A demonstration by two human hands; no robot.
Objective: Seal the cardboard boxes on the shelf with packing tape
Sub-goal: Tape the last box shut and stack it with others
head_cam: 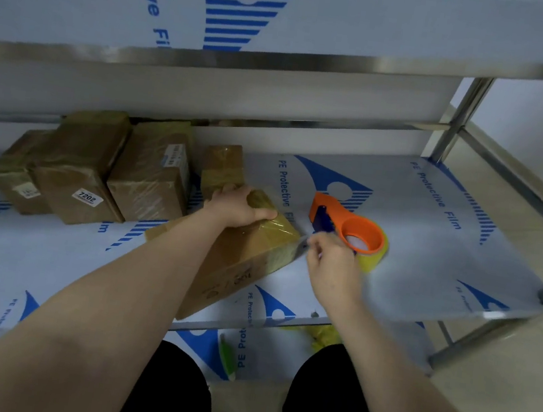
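A cardboard box [242,257] lies at an angle on the middle shelf [428,261], its far end wrapped in yellowish tape. My left hand [237,206] grips that far end from above. My right hand [331,262] is beside the box's right corner, its fingers pinching what looks like the tape end; the hand is blurred. Just behind it stands an orange tape dispenser [350,228] with a roll of clear yellowish tape [372,253].
Several taped boxes [95,168] stand at the shelf's back left, and a small one [223,168] sits behind my left hand. An upper shelf [288,18] hangs overhead. Steel posts [458,116] frame the right side. Yellow and green scraps [322,337] lie below.
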